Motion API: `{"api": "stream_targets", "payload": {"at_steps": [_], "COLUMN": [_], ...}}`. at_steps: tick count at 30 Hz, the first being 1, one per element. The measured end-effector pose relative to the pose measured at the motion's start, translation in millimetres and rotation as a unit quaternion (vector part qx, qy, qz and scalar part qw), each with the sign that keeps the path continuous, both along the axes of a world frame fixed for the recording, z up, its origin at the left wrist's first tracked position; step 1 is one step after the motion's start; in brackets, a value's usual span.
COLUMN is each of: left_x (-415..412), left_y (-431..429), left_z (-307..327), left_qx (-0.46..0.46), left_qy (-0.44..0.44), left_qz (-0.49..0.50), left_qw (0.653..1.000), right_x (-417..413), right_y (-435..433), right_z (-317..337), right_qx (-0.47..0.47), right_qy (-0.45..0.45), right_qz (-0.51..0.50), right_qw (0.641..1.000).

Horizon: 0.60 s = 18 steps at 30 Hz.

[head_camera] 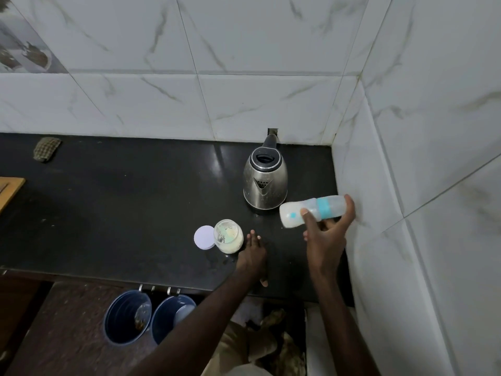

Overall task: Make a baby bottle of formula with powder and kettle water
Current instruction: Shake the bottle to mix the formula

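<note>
Bottle (314, 210) lies sideways, gripped by right hand (326, 234) fingers (349, 210).

Bare left hand (250, 256), bare right hand (325, 240), tan garment (238, 346) (dark-blotched, blurred)

1 head camera looks steeply down onto countertop (122, 207).

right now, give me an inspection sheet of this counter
surface: black stone counter, wet marks near front edge
job's things: steel kettle upright; clear baby bottle with teal band tilted sideways, milky inside; open clear powder jar, round white lid flat beside it
clutter: checked cloth, wooden board at left
grippers: left hand flat on counter by jar; right hand grips bottle
cables: nothing seen
surroundings: white marble-look tiles; two blue buckets below
</note>
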<state>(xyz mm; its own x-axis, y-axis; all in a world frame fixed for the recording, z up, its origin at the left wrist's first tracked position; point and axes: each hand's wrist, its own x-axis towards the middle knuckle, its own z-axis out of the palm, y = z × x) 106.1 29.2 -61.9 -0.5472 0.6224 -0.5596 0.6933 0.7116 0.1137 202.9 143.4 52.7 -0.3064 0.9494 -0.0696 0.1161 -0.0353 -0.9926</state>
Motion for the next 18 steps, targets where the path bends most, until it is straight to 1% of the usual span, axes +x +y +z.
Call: {"api": "stream_targets", "payload": {"at_steps": [1,2,3,5,6,7,9,10,11,12,13,15,16,17,18], "left_x": [0,1,1,1,1,0,1,1,2,3,4,3,4,4,3], "left_y": [0,0,1,0,-1,0,0,1,1,2,3,3,3,2,2], "left_z": [0,0,1,1,2,3,3,2,0,1,1,1,0,0,-2], "left_qx": [0.0,-0.002,-0.001,0.014,0.018,0.019,0.009,0.004,0.003,0.004,0.004,0.015,0.016,0.014,0.017], "left_qy": [0.003,0.002,-0.001,-0.025,-0.034,-0.035,-0.016,-0.01,-0.007,-0.007,-0.011,-0.02,-0.024,-0.019,-0.012], "left_qz": [-0.001,-0.001,0.003,0.033,0.042,0.043,0.021,0.014,0.014,0.015,0.018,0.035,0.035,0.032,0.031], "left_qw": [1.0,1.0,1.0,0.999,0.998,0.998,1.0,1.0,1.0,1.0,1.0,0.999,0.999,0.999,0.999], "right_x": [-1,-1,-1,1,3,5,6,6,6,6,6,8,10,11,11], "right_y": [-2,-4,-6,-8,-8,-8,-10,-11,-12,-13,-12,-6,-2,1,2], "right_z": [0,0,-2,-9,-11,-11,-4,-2,-3,-3,-5,-10,-11,-11,-8], "right_qx": [0.007,0.018,0.027,0.058,0.074,0.078,0.042,0.03,0.031,0.038,0.049,0.083,0.092,0.086,0.068], "right_qy": [0.008,0.003,-0.02,-0.097,-0.111,-0.098,-0.034,-0.003,0.014,0.013,-0.008,-0.088,-0.104,-0.093,-0.062], "right_qz": [-0.017,0.001,0.055,0.197,0.226,0.215,0.116,0.062,0.03,0.031,0.069,0.186,0.206,0.188,0.14], "right_qw": [1.0,1.0,0.998,0.974,0.965,0.969,0.992,0.998,0.999,0.999,0.996,0.975,0.969,0.974,0.986]}}
